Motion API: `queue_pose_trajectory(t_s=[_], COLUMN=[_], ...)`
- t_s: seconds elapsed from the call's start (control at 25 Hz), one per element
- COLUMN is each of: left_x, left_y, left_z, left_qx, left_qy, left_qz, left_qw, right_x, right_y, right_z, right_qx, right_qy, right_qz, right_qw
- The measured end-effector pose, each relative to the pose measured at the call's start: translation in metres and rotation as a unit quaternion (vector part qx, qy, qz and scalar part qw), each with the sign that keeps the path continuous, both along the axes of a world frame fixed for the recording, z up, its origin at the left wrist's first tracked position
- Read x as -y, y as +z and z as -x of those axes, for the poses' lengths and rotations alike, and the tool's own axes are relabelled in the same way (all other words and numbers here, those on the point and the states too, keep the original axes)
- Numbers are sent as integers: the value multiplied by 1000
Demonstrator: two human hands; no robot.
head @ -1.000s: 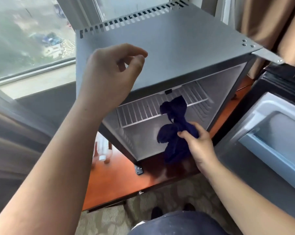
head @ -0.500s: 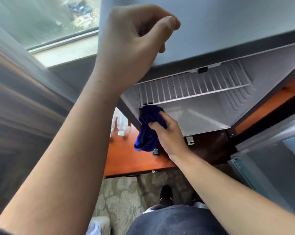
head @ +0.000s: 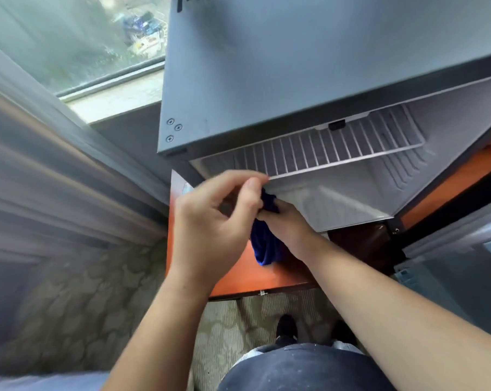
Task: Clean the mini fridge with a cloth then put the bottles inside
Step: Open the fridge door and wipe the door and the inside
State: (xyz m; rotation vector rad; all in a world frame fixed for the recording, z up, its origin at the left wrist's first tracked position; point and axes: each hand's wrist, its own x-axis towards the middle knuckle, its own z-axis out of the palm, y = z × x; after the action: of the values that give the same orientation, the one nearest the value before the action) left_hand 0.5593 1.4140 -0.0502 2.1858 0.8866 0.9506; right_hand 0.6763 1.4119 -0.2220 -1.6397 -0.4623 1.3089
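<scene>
The grey mini fridge (head: 295,66) stands open on an orange wooden desk (head: 233,277). Its white inside holds a wire shelf (head: 337,153). My right hand (head: 292,230) grips a dark blue cloth (head: 264,249) at the fridge's lower left front corner, and the cloth hangs down over the desk. My left hand (head: 216,221) hovers just left of it with its fingers loosely curled and its thumb beside the top of the cloth. Only a pale sliver of the bottles (head: 185,189) shows left of the fridge, behind my left hand.
The fridge door (head: 464,263) hangs open at the right. A window (head: 83,38) and its sill lie behind the fridge, with a curtain (head: 55,179) along the left. Patterned carpet (head: 97,292) and my shoes lie below the desk edge.
My left hand has dropped from the fridge top to beside the cloth. My right hand and the cloth moved from the fridge's inside middle to its lower left corner. The camera shifted left and down.
</scene>
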Motion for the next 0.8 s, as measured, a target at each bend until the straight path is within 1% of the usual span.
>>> queue_pose_trajectory(t_s=[0.08,0.12,0.2,0.28,0.36,0.44,0.48,0.56,0.64,0.68,0.72,0.8], left_x=[-10,-13,-14,-12,-9,-9,-9,-9,-7,-6,-6,-1], left_y=[17,30,47,37,6,-38,-61,-101,-128,-136,-144,-155], left_z=[1,0,-9,-16,-16,-6,2,16,21,18,14,1], left_qx=[28,35,13,-19,-63,-137,-183,-253,-249,-233,-222,-222], left_qy=[-6,-28,-69,-76,-45,20,55,103,126,127,120,110], left_qz=[-41,-41,-25,4,60,136,190,310,436,471,475,426], left_qw=[999,998,997,997,995,981,963,911,856,841,843,870], right_x=[4,6,12,15,13,2,-5,-15,-15,-12,-9,-1], right_y=[0,3,11,19,20,12,7,-4,-17,-21,-24,-28], right_z=[5,9,16,22,25,20,15,3,-5,-6,-6,-9], right_qx=[-2,-6,-42,-75,-81,-102,-113,-124,-139,-161,-192,-248], right_qy=[-29,-57,-115,-140,-137,-138,-141,-127,-98,-93,-100,-134], right_qz=[-7,-26,-90,-153,-163,-133,-108,-41,16,31,39,46], right_qw=[1000,998,988,975,974,976,978,983,985,982,975,958])
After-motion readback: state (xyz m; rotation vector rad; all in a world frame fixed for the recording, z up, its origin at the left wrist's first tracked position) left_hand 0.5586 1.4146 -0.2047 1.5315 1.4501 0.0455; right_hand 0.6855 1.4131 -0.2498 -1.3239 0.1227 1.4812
